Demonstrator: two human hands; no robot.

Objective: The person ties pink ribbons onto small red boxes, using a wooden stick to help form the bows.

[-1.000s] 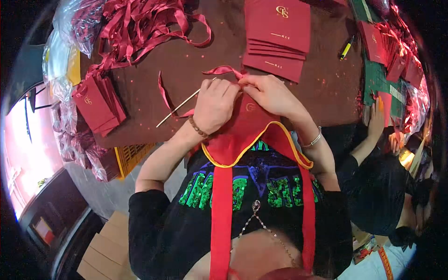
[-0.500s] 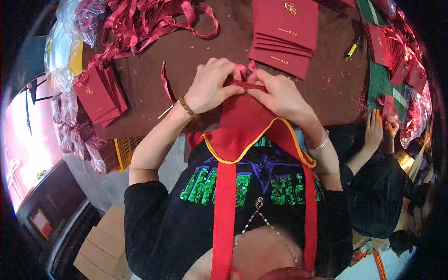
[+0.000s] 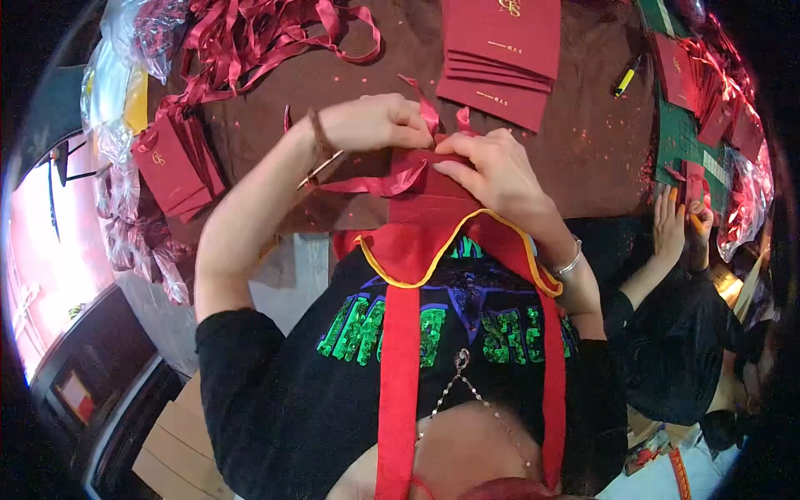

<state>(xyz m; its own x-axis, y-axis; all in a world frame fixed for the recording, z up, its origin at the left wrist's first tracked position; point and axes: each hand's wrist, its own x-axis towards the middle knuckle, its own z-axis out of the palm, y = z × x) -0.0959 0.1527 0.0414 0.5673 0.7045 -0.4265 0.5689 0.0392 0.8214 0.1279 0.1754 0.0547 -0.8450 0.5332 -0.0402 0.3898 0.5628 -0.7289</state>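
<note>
A dark red bag [image 3: 417, 207] lies at the table's front edge, between my hands and the red apron [image 3: 407, 250]. My left hand [image 3: 373, 125] is closed at the bag's top edge, its fingertips pinching something I cannot make out. Beside it, my right hand [image 3: 493, 171] pinches the top edge of the bag between thumb and fingers. Red ribbon ends [image 3: 427, 112] stick up beyond the fingertips, and a loose ribbon [image 3: 375, 185] runs across the bag below my left hand. A thin pale stick [image 3: 321, 169] shows by my left wrist.
Stacked red bags [image 3: 500, 50] lie beyond my hands, with tangled ribbons [image 3: 250, 42] at the upper left. More red bags [image 3: 171, 167] sit at left. A yellow marker [image 3: 625, 82] lies at right. Another person's hands [image 3: 671, 225] work at the far right beside a green mat [image 3: 677, 137].
My left hand has turned, with its wrist and forearm raised outward. The loose ribbon now stretches across the bag, and ribbon ends stand up beyond the hands. The view has shifted slightly.
</note>
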